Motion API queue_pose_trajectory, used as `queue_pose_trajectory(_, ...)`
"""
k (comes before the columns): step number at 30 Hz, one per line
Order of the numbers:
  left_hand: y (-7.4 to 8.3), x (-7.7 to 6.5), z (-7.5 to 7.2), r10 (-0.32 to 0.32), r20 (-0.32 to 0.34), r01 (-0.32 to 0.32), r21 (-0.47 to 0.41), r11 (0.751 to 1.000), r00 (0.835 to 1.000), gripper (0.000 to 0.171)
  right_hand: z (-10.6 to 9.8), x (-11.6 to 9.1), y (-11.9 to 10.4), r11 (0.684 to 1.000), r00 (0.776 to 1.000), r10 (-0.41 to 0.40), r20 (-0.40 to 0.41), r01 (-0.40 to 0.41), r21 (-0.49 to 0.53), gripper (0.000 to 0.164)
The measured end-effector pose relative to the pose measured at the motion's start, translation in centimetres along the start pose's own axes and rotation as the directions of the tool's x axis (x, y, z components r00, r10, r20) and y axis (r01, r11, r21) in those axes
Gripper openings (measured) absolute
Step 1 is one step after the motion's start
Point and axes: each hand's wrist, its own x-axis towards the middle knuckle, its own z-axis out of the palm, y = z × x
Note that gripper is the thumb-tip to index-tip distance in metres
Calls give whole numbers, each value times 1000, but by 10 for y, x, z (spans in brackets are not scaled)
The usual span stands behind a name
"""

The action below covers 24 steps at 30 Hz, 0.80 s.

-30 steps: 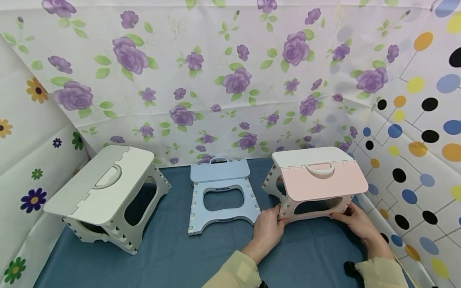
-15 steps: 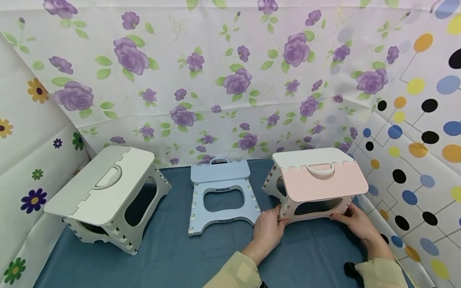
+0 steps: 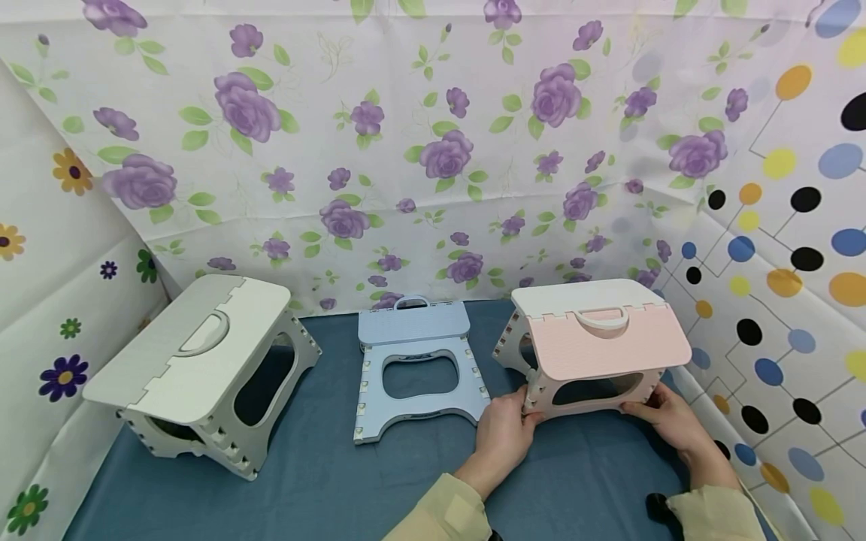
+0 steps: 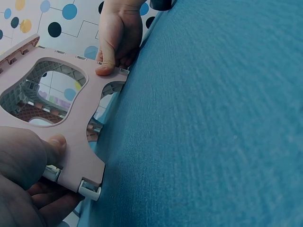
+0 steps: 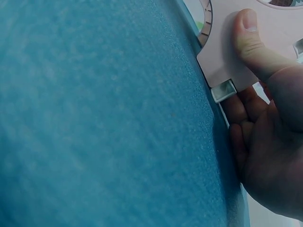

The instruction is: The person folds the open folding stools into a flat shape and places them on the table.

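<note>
A pink and white folding stool [image 3: 609, 342] stands unfolded at the right of the cloth-covered surface, its white carry handle on top. My left hand [image 3: 504, 436] grips the lower left of its front leg panel, thumb on the pink face and fingers behind the edge, as the left wrist view shows. At the lower right corner of that panel, my right hand [image 3: 670, 421] pinches the leg [image 5: 227, 56] between its thumb and curled fingers. Beside my left hand lies a light blue folding stool [image 3: 416, 368], folded flat, its near right corner close to my knuckles.
A white-grey folding stool [image 3: 203, 353] stands unfolded at the left. Blue cloth [image 3: 325, 488] covers the surface. A flowered sheet [image 3: 406, 150] hangs behind, and a dotted sheet [image 3: 778, 300] rises close by my right hand.
</note>
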Motion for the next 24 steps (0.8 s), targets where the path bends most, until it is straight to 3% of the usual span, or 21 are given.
queue_pose_trajectory(24,0,-1,-1,5,-4,-5,18,1000,1000,28,0,0,1,1000,1000,0,6,0,8,61)
